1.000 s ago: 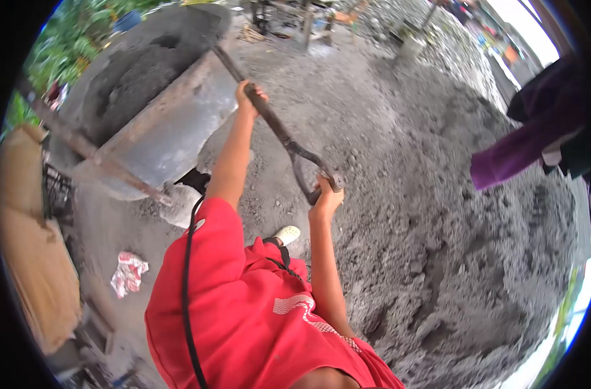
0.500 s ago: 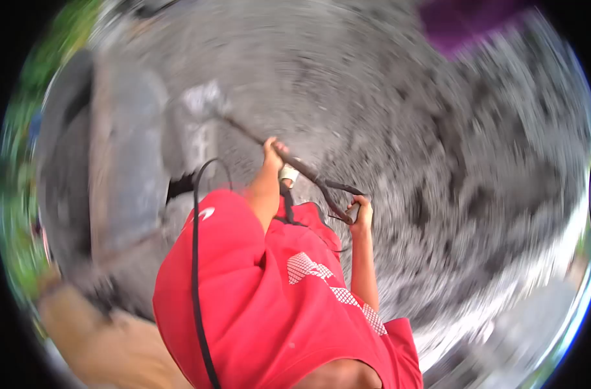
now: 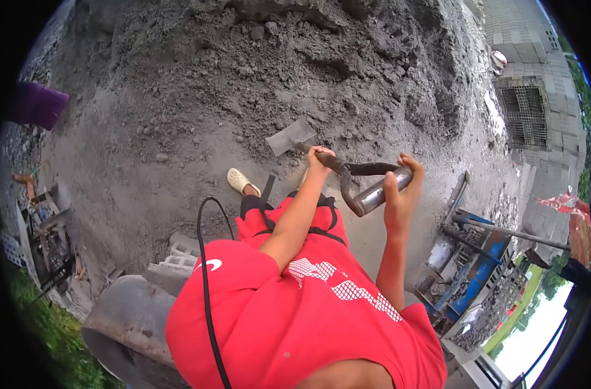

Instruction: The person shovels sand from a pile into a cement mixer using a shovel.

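Observation:
A shovel (image 3: 292, 136) reaches forward from my body, its flat metal blade low at the foot of a grey gravelly sand pile (image 3: 321, 71). No load shows on the blade. My left hand (image 3: 320, 157) is closed round the shaft just behind the blade. At the back end, my right hand (image 3: 404, 191) loosely wraps the metal crossbar of the shovel's handle, thumb on top and fingers partly hidden behind it. A pale clog (image 3: 242, 181) on my foot stands on the dusty ground left of the blade.
A large metal drum (image 3: 133, 318) lies at lower left, with hollow blocks (image 3: 182, 249) beside it. At right are a blue metal frame (image 3: 480, 272) and stacked grey blocks (image 3: 522, 45). Something purple (image 3: 42, 106) shows at the left edge.
My view has swung right, from the drum side to the sand pile. The shovel has swung with me, both hands still on it. The purple thing has shifted from upper right to left.

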Demonstrator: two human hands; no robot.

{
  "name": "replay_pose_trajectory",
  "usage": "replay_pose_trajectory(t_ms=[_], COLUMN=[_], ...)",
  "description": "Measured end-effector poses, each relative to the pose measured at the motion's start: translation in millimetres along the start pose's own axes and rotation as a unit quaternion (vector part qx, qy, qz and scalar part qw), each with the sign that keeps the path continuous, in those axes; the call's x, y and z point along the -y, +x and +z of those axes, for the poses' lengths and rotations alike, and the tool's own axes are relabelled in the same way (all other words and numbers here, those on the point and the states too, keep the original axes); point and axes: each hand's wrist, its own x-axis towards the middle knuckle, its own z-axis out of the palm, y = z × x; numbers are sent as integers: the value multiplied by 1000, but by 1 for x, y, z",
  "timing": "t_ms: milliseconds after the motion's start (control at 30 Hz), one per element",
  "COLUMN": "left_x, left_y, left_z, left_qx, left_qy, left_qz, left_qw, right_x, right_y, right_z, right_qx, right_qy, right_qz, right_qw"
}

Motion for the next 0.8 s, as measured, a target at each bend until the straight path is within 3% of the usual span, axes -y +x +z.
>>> replay_pose_trajectory(t_ms=[67, 133, 167, 267, 333, 400, 467, 600, 667, 700, 767, 800], left_x=[26, 41, 46, 48, 52, 58, 59, 34, 20, 15, -31, -64], left_y=[-9, -9, -8, -1, -6, -12, -15, -15, -12, -17, 9, 18], left_z=[34, 59, 70, 110, 147, 181, 216, 285, 320, 338, 360, 368], left_qx=[-10, -7, -1, -47, -82, -24, 5, 66, 104, 69, 19, -11], left_qy=[43, 113, 136, 175, 270, 261, 223, 180, 283, 376, 550, 508], left_qz=[-66, -67, -65, -111, -104, -90, -87, -176, -84, -28, 87, 167], left_qw=[997, 991, 989, 977, 954, 961, 971, 966, 950, 924, 830, 845], right_x=[-5, -4, 7, 24, 46, 65, 67, 80, 85, 85, 78, 66], right_y=[10, 15, 22, 33, 39, 40, 49, 63, 70, 78, 116, 146], right_z=[-27, -53, -63, -103, -121, -134, -132, -116, -87, -63, 10, 62], right_qx=[-31, -24, -51, 128, 167, 198, 154, 101, 92, 88, 73, 97], right_qy=[6, -25, -96, -156, -190, -218, -195, -182, -156, -137, -121, -123], right_qz=[-82, -128, -215, -173, -234, -243, -307, -406, -418, -433, -473, -488], right_qw=[996, 991, 971, 964, 939, 924, 919, 890, 890, 886, 870, 858])
